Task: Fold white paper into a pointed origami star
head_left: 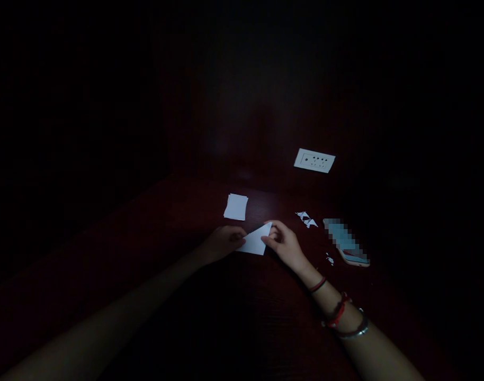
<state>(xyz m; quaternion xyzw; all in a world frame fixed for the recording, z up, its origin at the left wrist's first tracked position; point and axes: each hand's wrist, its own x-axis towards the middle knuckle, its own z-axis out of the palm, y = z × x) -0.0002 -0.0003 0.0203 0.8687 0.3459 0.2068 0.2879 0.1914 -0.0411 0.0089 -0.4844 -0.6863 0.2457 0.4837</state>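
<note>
A small white paper sheet (254, 241), partly folded into a slanted shape, lies on the dark red-brown table (154, 238) between both my hands. My left hand (222, 243) presses on its left edge with curled fingers. My right hand (282, 242) pinches the paper's upper right corner between thumb and fingers. Bracelets circle my right wrist. The scene is very dark.
A small stack of white paper squares (236, 206) lies just beyond my hands. Folded paper pieces (306, 218) sit to the right, then a phone (346, 242) and a few paper scraps (329, 259). A white wall socket (314, 160) is behind the table.
</note>
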